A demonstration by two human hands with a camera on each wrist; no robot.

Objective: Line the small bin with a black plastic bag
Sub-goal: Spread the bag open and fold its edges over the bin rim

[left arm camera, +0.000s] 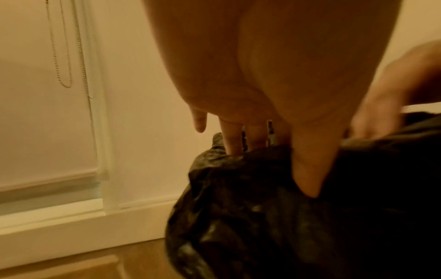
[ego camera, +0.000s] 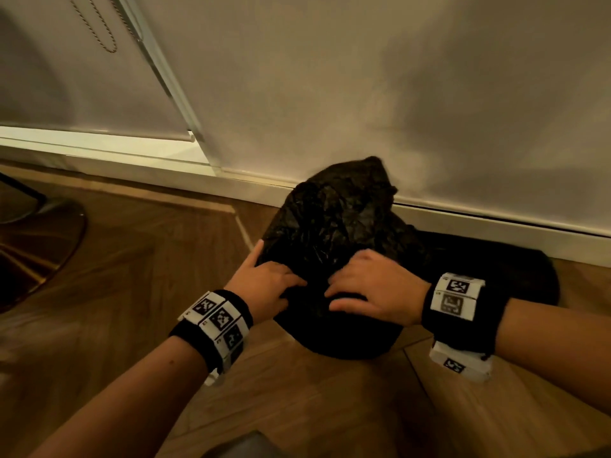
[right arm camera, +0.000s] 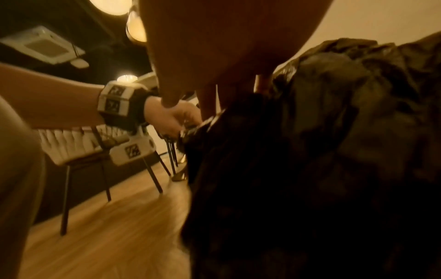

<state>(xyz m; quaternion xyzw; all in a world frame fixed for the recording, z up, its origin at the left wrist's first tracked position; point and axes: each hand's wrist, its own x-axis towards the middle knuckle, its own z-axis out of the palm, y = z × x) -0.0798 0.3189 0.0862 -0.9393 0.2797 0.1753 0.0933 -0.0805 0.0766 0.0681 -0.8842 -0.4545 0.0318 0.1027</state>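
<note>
A crumpled black plastic bag point(ego camera: 337, 219) point(left arm camera: 262, 217) point(right arm camera: 334, 132) billows up over a small dark round bin point(ego camera: 347, 342) standing on the wooden floor by the wall. The bag hides most of the bin. My left hand point(ego camera: 274, 276) point(right arm camera: 171, 117) holds the bag's near edge, fingers point(left arm camera: 233, 139) tucked into the plastic and thumb point(left arm camera: 307, 173) pressed on its outer side. Just to the right, my right hand point(ego camera: 347, 289) point(left arm camera: 381, 105) grips the same edge with curled fingers point(right arm camera: 210, 98) and the thumb underneath. The two hands are nearly touching.
A white wall with a skirting board point(ego camera: 496, 223) runs close behind the bin. Something flat and dark point(ego camera: 496, 269) lies on the floor to the right. A window blind with a bead chain point(ego camera: 105, 34) is at the left, a round metal base point(ego camera: 39, 246) further left, and chairs point(right arm camera: 95, 151) behind me.
</note>
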